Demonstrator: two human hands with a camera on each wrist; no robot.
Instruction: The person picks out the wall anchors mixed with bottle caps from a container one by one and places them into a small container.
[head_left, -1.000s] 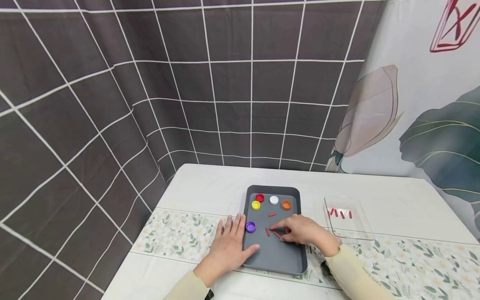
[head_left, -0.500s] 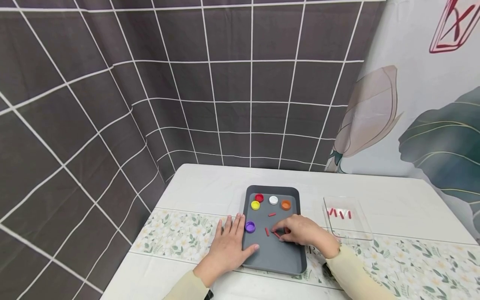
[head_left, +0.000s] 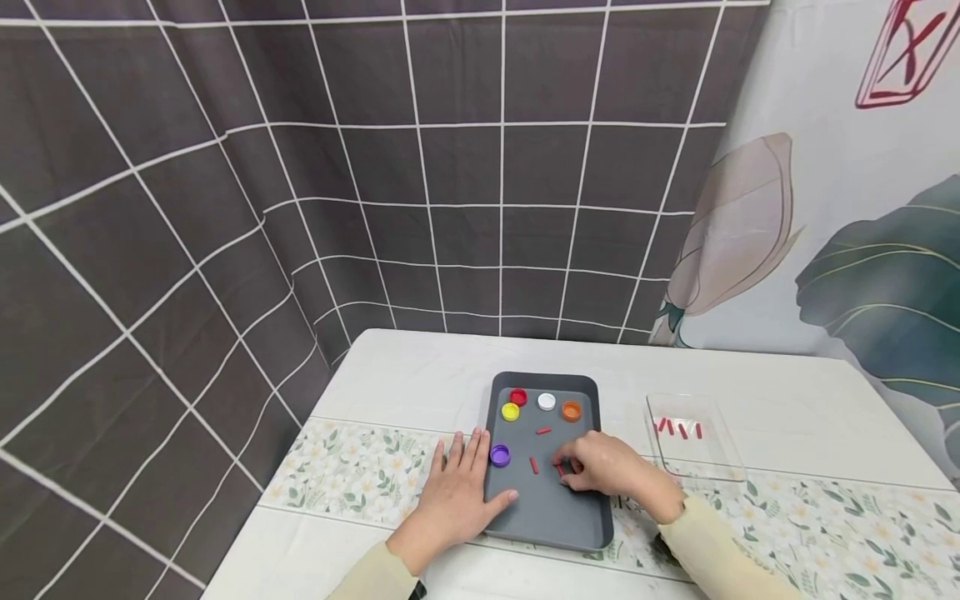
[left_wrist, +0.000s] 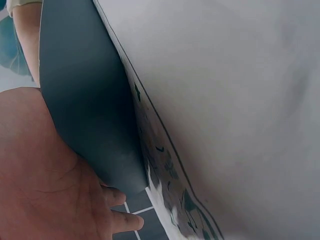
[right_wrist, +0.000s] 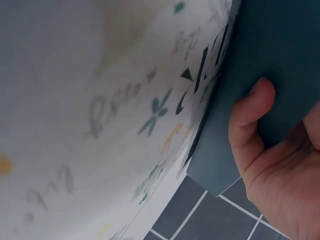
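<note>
Red stick (head_left: 559, 471) pinched between thumb and forefinger, your right hand (head_left: 606, 467) works in the grey tray (head_left: 543, 523); your left hand (head_left: 454, 495), fingers straight, lies at its edge. A light, central grip should stop rolling. Lettering (right_wrist: 120, 106) on the tablecloth (right_wrist: 55, 120) near your right hand is too blurred to read.

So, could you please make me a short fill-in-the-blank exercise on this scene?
The left hand lies nearest the ____ cap.
The right hand is at a stick coloured ____.
The gray tray holds ____ caps in all.
In the head view, the clear container stands ____ of the tray.
Missing words: purple; red; five; right.
</note>
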